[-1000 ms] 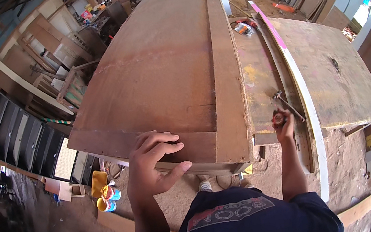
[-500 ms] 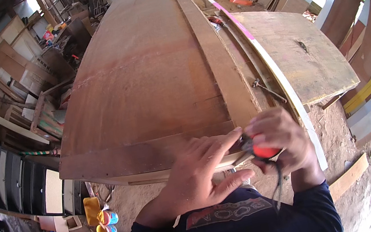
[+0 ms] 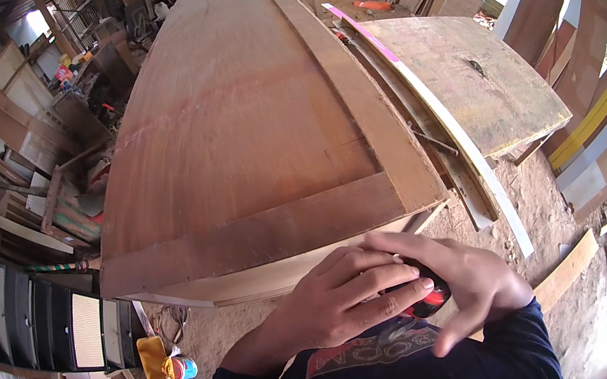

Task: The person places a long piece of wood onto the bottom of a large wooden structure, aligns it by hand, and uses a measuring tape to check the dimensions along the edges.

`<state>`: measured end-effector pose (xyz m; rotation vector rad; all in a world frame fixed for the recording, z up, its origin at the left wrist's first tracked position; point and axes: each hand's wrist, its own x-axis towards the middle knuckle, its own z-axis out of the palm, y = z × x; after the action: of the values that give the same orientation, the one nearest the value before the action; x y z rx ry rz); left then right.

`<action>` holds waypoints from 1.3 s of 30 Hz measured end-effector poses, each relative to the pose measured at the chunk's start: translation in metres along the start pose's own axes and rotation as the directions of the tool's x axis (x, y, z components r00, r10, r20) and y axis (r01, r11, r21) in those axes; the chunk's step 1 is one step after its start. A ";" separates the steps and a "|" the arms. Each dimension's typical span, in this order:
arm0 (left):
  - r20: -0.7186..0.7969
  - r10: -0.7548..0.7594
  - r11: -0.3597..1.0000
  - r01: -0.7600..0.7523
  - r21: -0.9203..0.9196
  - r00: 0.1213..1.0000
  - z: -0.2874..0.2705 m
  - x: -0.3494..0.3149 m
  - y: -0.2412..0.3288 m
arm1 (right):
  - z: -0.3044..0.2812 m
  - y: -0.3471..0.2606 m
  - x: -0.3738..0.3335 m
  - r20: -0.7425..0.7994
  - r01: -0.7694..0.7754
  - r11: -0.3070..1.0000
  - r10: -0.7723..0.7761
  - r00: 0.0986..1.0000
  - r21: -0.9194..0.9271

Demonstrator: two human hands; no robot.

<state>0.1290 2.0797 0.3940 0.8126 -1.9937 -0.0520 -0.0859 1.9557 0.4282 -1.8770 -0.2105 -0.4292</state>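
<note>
A red-and-black tape measure sits between the two hands, in front of the dark shirt (most of its body is covered, so the name rests on the rounded case and the colours). The left hand is closed on it, the fingers bent across its upper side and their tips pointing toward the other palm. The right hand is open and slightly blurred, thumb spread well away, fingers reaching over the far side of the tool; whether its palm presses on the case I cannot tell. The tool lies directly off the left fingertips and just inside the right palm, so both hands are equally near; its long axis is hidden.

Just beyond the hands is the near end of a big brown wooden panel, its long axis running away from the person and leaning a little left. Whether the fingers touch its edge is unclear.

Ahead and to the right of the right hand, a long white strip with a pink far end runs alongside, with a hammer to its left and a worn board to its right. Well left of the left hand, two paint buckets stand on the floor.
</note>
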 end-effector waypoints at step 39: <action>0.067 -0.204 0.480 0.041 0.876 0.977 0.048 0.017 -0.034 | -0.102 -0.034 -0.066 -0.775 -0.804 0.538 0.384 0.502 -0.254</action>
<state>0.1034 2.0300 0.3683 1.6487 -2.0547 0.9445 -0.1779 1.8757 0.4619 -2.0964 1.2394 -0.6278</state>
